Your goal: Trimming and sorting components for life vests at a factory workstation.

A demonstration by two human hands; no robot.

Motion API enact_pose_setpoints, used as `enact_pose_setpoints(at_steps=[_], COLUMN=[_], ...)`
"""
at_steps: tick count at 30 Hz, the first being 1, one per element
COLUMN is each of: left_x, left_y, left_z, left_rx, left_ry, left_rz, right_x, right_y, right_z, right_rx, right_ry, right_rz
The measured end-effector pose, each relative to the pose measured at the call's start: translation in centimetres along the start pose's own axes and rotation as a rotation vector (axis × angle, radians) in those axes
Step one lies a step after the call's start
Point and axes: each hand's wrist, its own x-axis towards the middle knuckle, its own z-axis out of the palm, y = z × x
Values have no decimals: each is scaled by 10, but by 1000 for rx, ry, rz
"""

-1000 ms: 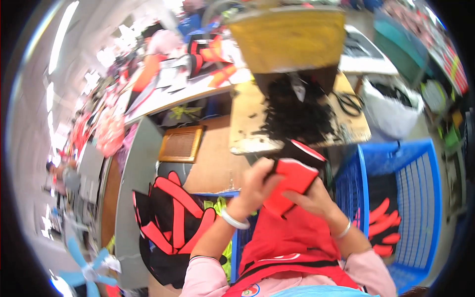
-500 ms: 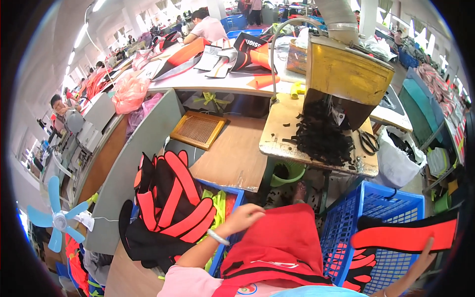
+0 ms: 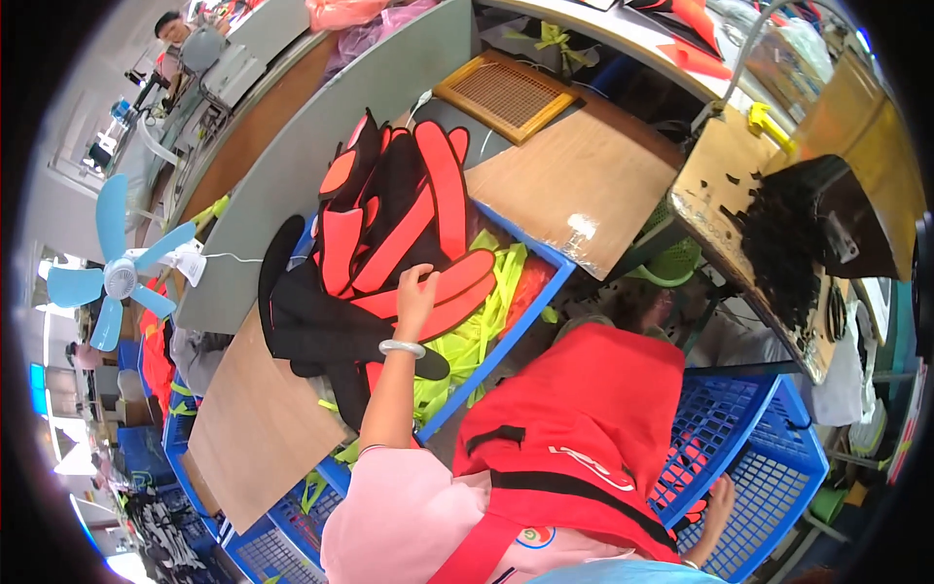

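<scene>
- Our left hand [image 3: 416, 292] grasps a red-and-black piece on the pile [image 3: 389, 214].
- Our right hand [image 3: 718, 498], right of the pile, lies in a blue basket [image 3: 769, 457]; grip unclear.

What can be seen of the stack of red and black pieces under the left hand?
The stack is a pile of flat cut pieces, black with long orange-red strips, which look like fabric or foam. They lie fanned out, not squared, with plain black pieces spread at the lower left. The pile rests over a blue crate that holds yellow-green straps, and it overlaps a grey table and a brown board. The left hand lies on a red strip at its near side.
</scene>
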Motion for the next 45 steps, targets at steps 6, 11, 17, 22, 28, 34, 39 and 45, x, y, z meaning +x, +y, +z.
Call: enact_pose_setpoints(at_steps=[6,11,17,22,28,34,39,45], left_x=[34,54,66,117,104,120,71,2], left_y=[-18,-62,-85,-100,-97,-68,-100,-77], left_z=[38,56,86,126,127,96,72,45], left_rx=[-35,221,228,-80,221,251,200,649], left_ry=[42,-75,-159,74,167,-364,-59,-619], left_rz=[-24,-189,-399,-383,-252,-276,-67,-82], right_x=[16,20,30,44,46,57,60,51], right_y=[-92,-111,-133,-144,-131,-116,-143,-121], right_z=[110,133,145,147,156,150,162,154], right_rx=[-206,-343,-331,-497,-487,-462,-456,-454], right_ry=[-314,-296,-261,-258,-236,-213,-259,-160], right_rz=[-185,-290,-251,-339,-264,-256,-286,-306])
